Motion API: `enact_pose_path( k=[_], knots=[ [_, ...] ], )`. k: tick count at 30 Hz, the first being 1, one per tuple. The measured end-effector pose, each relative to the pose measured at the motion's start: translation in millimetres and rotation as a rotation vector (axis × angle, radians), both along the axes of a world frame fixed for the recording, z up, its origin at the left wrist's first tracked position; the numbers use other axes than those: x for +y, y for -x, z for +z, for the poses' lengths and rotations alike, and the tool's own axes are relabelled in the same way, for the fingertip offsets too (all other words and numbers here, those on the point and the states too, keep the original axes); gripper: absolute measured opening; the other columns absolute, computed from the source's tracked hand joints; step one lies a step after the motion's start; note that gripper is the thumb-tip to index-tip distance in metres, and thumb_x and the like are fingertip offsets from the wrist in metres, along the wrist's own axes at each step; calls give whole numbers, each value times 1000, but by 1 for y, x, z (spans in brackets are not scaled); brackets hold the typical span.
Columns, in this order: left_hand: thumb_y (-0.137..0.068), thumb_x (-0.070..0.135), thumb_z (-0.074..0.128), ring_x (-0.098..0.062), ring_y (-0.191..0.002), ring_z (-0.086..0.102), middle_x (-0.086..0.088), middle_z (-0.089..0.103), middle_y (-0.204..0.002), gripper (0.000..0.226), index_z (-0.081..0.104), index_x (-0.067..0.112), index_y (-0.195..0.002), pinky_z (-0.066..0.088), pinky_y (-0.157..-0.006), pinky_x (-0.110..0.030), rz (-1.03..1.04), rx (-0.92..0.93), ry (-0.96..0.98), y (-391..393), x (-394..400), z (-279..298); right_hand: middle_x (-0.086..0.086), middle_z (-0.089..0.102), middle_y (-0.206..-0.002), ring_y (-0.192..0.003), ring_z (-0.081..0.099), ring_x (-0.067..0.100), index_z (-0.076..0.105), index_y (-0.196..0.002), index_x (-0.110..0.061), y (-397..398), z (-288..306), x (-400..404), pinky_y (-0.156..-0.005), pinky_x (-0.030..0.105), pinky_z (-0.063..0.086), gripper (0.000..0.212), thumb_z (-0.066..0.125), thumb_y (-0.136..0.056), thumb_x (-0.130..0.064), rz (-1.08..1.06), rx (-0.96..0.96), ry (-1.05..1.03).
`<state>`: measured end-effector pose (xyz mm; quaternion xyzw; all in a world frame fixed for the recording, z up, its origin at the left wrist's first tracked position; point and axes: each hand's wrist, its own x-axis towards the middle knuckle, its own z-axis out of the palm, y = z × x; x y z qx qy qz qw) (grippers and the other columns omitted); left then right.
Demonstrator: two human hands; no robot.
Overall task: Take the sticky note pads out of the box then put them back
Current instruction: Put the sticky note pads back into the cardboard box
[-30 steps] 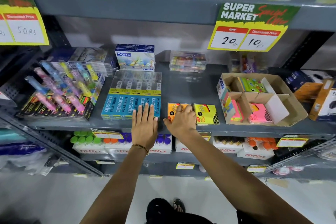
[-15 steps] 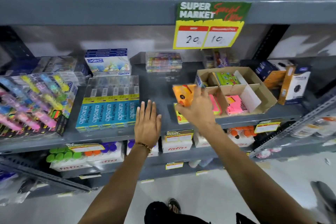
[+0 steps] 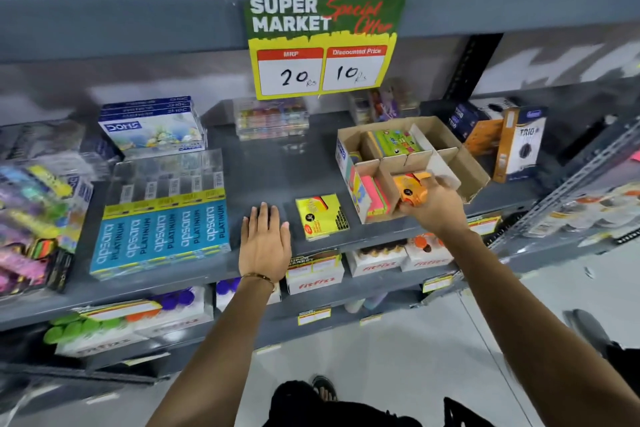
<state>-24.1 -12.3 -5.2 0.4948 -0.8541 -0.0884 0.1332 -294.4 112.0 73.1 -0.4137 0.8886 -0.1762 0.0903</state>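
Note:
A divided cardboard box (image 3: 446, 135) stands on the grey shelf (image 3: 270, 166) at the right. My right hand (image 3: 434, 206) is shut on an orange sticky note pad (image 3: 410, 189) and holds it inside the box's front middle compartment. A pink and green stack of pads (image 3: 375, 194) fills the front left compartment. A green pack (image 3: 398, 142) lies in a rear compartment. A yellow sticky note pad (image 3: 322, 215) lies flat on the shelf left of the box. My left hand (image 3: 265, 243) rests flat on the shelf with fingers together, holding nothing.
Blue Apsara pencil boxes (image 3: 162, 229) sit left of my left hand. Doms boxes (image 3: 152, 130) and a clear case (image 3: 272, 118) stand behind. Trio boxes (image 3: 519, 146) stand right of the cardboard box. A price sign (image 3: 322, 45) hangs from the upper shelf.
My right hand lifted the orange pad off the shelf and carried it right into the box. The yellow pad stays on the shelf. My left hand stayed flat on the shelf.

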Motion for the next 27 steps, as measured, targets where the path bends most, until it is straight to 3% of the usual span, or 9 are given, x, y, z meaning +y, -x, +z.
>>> enact_pose_path(
  k=[10,13,15,17,20,24,27],
  knots=[
    [-93,36,14,-39,-127,39,-23,49,-133,62,47,-1,-129,26,-107,-52,-8,5,-5,0,1,1,20,52,-128,-115,51,38,41,-130,-11,7,-15,-12,-95,49,47,68,63,-77,-48,21,-7,-6],
    [-92,37,11,-38,-129,36,-22,46,-136,64,45,0,-131,21,-108,-49,-14,1,-3,0,1,1,23,43,-138,-126,41,42,44,-130,-7,11,-14,-11,-103,51,41,60,52,-86,-47,72,37,-84],
    [-92,38,10,-37,-132,33,-21,44,-139,64,42,1,-134,18,-110,-47,-17,-5,-4,0,1,1,21,37,-145,-134,31,42,48,-129,-6,12,-8,-7,-108,51,35,49,47,-92,-38,109,135,-41],
    [-94,36,13,-36,-133,31,-20,42,-140,61,41,1,-135,16,-110,-46,-12,-8,-10,0,0,1,19,39,-146,-134,33,39,46,-132,-4,10,0,-3,-104,49,39,42,50,-92,-18,145,192,27],
    [-93,36,14,-39,-129,36,-22,46,-137,61,45,0,-131,22,-108,-50,-13,-9,-13,0,0,2,17,44,-143,-128,41,38,48,-132,-8,6,4,2,-94,46,47,52,51,-82,6,207,184,-54],
    [-97,31,21,-35,-134,28,-19,38,-143,52,38,2,-136,15,-111,-46,-17,-29,-28,0,1,4,19,56,-129,-118,48,37,57,-122,-6,8,-6,2,-94,44,47,46,50,-82,14,196,204,-71],
    [-99,30,22,-33,-136,25,-18,36,-145,50,36,4,-138,13,-112,-45,-18,-28,-26,-1,0,4,18,56,-130,-117,50,36,57,-122,-6,11,-8,2,-95,45,47,47,51,-81,15,205,200,-56]
  ],
)
